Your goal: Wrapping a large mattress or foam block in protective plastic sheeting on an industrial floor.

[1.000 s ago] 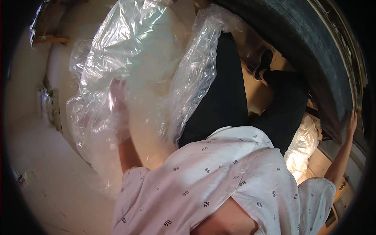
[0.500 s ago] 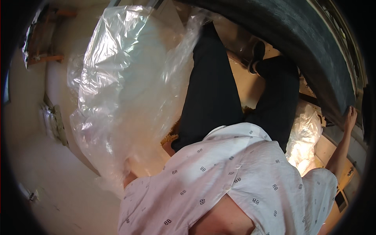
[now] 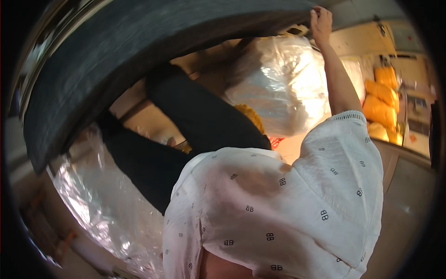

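My right hand (image 3: 321,24) is at the corner of a long dark grey table top (image 3: 153,28), its fingers bent over the edge. My left hand is out of sight behind my shirt. On my left side a large sheet of clear plastic (image 3: 109,209) hangs down, wrinkled and shiny, beside my leg. A big clear plastic bag (image 3: 283,83) with pale contents stands below my right forearm; what is inside cannot be made out.
Several orange-yellow bundles (image 3: 381,100) are stacked at the right. A yellowish panel (image 3: 355,39) stands behind my right hand. Part of a fuzzy yellow-brown seat (image 3: 251,118) shows by my thigh. Grey floor (image 3: 409,204) lies at the lower right.
My view and body have turned to the right. The plastic sheet has shifted to the lower left of the picture and the bag now shows more fully. My right hand stays on the table edge.
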A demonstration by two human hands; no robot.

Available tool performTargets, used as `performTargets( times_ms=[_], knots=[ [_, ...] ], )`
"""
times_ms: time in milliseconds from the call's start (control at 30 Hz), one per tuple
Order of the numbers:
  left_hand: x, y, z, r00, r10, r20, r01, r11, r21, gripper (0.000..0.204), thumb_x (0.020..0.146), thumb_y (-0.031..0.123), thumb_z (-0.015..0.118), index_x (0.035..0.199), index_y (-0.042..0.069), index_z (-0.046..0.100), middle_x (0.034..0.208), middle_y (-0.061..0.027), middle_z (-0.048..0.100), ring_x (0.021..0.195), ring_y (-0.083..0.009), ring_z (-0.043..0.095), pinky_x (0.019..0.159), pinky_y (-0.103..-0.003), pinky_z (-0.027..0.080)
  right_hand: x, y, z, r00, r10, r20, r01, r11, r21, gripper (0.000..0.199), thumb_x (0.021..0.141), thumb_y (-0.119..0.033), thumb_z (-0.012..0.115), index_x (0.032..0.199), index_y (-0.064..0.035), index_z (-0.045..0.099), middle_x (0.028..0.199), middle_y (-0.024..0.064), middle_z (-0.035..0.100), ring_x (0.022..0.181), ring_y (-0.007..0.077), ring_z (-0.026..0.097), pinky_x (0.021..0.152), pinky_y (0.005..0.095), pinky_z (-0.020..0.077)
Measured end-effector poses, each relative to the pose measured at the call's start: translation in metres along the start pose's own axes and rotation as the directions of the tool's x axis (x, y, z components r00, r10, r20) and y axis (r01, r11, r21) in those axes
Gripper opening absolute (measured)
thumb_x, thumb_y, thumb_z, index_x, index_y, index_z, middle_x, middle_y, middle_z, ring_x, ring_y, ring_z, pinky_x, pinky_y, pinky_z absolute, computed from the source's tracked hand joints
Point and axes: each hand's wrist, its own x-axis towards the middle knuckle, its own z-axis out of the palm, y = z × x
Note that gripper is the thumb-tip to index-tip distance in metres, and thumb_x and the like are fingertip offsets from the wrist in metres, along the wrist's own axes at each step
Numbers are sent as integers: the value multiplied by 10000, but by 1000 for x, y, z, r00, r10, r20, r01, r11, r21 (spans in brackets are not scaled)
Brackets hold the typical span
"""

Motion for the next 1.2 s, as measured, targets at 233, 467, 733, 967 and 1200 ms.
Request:
performTargets(
  times_ms=[233, 467, 733, 967, 1200],
  knots=[
    [4, 108, -85, 934, 110, -340, 34, 919, 393, 258, 859, 278, 535, 819, 42, 630, 733, -44, 637, 612, -203, 596, 498, -369, 456, -136, 155, 59, 680, 575, 455, -623, 780, -54, 283, 843, -306, 556, 974, -69, 636, 818, 94, 658, 732, 224, 618, 672, 330, 489],
    [-138, 355, 28, 208, 895, -396, -197, 434, 879, 442, 926, 382, 482, 1077, -12, 610, 1029, -189, 635, 924, -282, 621, 810, -368, 474, -237, 96, 146, 205, 818, 538, -916, 354, -188, 435, 810, -388, 581, 1048, -25, 604, 976, 201, 648, 954, 332, 616, 857, 389, 461],
    [-167, 471, 119, -49, 997, -61, -504, 28, 863, 251, 938, 185, 515, 1020, -21, 634, 977, -147, 652, 849, -244, 633, 761, -323, 516, -280, 55, 80, 154, 842, 517, -668, 474, -573, 423, 840, -377, 551, 1080, -31, 507, 1010, 206, 614, 975, 340, 600, 818, 436, 464],
    [-195, 539, 192, -286, 958, 22, -607, -199, 769, 187, 929, 140, 532, 997, 6, 645, 956, -104, 646, 834, -201, 617, 779, -285, 508, -302, 83, 23, 13, 897, 442, -948, -130, 291, 200, 912, -145, 402, 1017, -24, 523, 850, 122, 619, 772, 203, 627, 640, 333, 514],
    [-237, 568, 295, -314, 945, 88, -904, -326, 277, 118, 923, 54, 509, 954, 14, 616, 880, -76, 604, 765, -122, 570, 691, -249, 491, -249, 44, -18, 113, 950, 292, -505, -198, 840, 226, 910, -242, 452, 700, -185, 392, 565, -62, 353, 455, 54, 332, 387, 226, 271]
  ],
)
